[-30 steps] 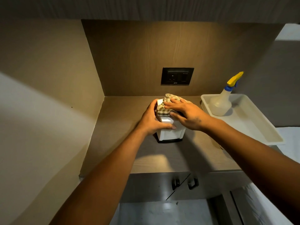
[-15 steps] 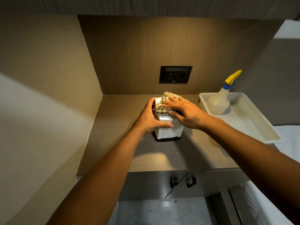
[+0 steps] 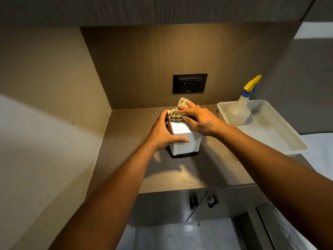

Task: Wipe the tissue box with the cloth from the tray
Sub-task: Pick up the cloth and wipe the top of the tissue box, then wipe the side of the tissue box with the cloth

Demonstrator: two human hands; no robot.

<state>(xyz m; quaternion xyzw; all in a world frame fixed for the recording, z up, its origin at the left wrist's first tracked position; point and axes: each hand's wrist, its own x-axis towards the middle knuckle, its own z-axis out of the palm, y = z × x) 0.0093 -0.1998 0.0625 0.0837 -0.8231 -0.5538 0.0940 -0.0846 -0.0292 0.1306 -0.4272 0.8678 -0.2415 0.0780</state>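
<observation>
— Counter (image 3: 126, 159), wood-grain, filling the middle of view. Anything at two o'clock?
— Tray (image 3: 281, 141), white, shallow, at the counter's right edge, holding a bottle (image 3: 237, 112) with a yellow trigger in its far corner.
— And dead centre?
— Box (image 3: 182, 141), white on a dark base, upright on the counter, well apart from the tray. Outlet (image 3: 190, 83) at twelve o'clock above it, on the back panel.
— Left hand (image 3: 162, 132)?
— Wrapped around the box's nine o'clock side, thumb across the near face, fingers curled round the far side. Firm clasp, steadying it.
— Right hand (image 3: 198, 118)?
— Palm down at one o'clock of the box top, fingers spread and flat, pressing the cloth (image 3: 177, 112) onto the far edge of the lid. No pinch visible, more a flat press than a closed fist.
— Cloth itself?
— Checked, bunched, part under the fingers, part sticking out toward twelve o'clock.
</observation>
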